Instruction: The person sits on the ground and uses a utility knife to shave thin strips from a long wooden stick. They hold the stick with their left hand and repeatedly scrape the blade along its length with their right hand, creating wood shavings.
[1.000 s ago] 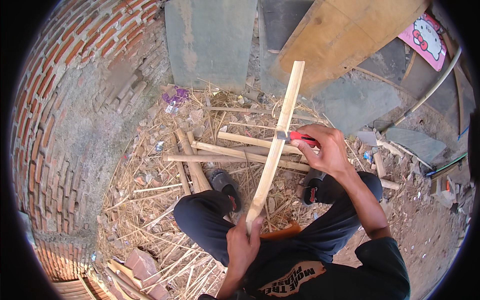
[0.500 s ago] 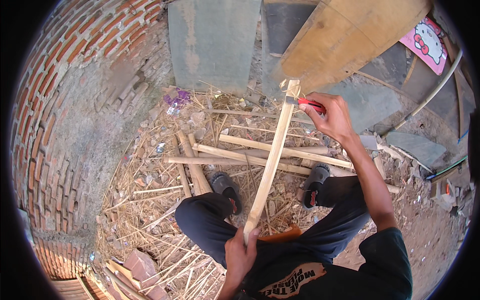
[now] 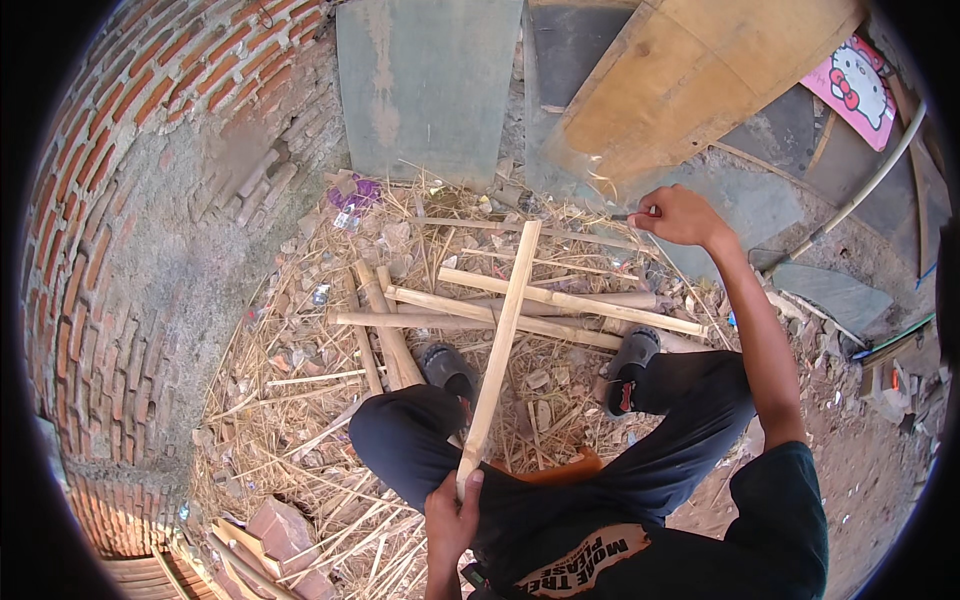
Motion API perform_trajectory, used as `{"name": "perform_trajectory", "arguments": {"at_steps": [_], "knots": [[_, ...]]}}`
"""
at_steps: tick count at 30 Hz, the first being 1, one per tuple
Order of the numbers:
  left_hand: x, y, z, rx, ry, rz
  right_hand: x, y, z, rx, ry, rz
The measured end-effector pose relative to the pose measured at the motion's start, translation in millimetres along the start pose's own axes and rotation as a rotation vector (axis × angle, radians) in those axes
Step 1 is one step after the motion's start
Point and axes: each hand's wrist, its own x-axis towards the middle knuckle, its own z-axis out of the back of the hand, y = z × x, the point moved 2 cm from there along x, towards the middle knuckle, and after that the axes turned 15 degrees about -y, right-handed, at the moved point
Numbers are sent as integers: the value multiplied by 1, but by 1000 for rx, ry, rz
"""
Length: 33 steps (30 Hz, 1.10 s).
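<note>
My left hand (image 3: 452, 512) is closed around the near end of a long pale bamboo strip (image 3: 503, 345), which slants up and away from my lap. Beyond its far end and to the right, my right hand (image 3: 678, 215) grips a utility knife (image 3: 621, 217). Only a small dark part of the knife shows past the fingers; its red handle, seen earlier, is hidden. Knife and strip are apart. Thin curled shavings (image 3: 601, 178) are in the air near the knife.
Several bamboo strips and poles (image 3: 570, 300) lie crossed between and beyond my feet, on ground strewn with straw and rubble. A brick wall (image 3: 150, 230) rises at left. Grey panels (image 3: 430, 90) and a brown board (image 3: 700, 70) lean at the back. A broken brick (image 3: 280, 535) lies at lower left.
The knife has left the strip's far end, and my right hand has moved right and slightly nearer. Shavings have come off the strip. My left hand and the strip have shifted nearer and left.
</note>
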Motion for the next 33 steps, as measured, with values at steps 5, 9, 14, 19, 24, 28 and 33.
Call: {"name": "perform_trajectory", "arguments": {"at_steps": [5,9,14,19,24,28,33], "knots": [[25,-4,-7,-183,-13,45,-52,2,-51,-24,331,112],[38,-23,-17,-409,59,100,-100,28,-56,-2,387,211],[56,-51,-50,-685,178,76,-141,73,-30,482,-16,102],[65,-59,-59,-626,344,48,-166,106,-26,858,-217,17],[57,-75,-60,-584,435,178,-178,121,-39,975,-278,39],[55,-84,-56,-577,476,187,-185,129,-44,1015,-322,139],[52,-86,-58,-596,361,76,-192,138,-48,930,-343,283]]}}
